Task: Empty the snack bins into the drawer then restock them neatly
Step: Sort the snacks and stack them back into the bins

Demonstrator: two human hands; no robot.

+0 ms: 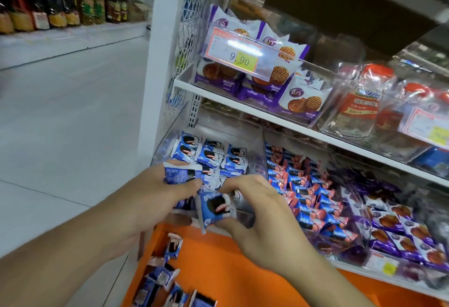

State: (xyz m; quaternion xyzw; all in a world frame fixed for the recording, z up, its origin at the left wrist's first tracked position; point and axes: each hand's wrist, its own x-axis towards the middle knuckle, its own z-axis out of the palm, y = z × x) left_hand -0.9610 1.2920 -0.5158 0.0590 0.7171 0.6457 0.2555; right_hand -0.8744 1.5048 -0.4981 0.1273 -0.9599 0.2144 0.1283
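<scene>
Since the clear bin [252, 146] already holds tidy rows, each blue packet should go in face-up, square against its neighbours. Right hand [262, 219] pinches one packet [216, 209] over the orange drawer [218, 265]; left hand [155, 199] grips another, possibly several, at the bin's front.

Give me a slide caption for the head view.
Both hands restocking blue snack packets into a clear bin.
</scene>
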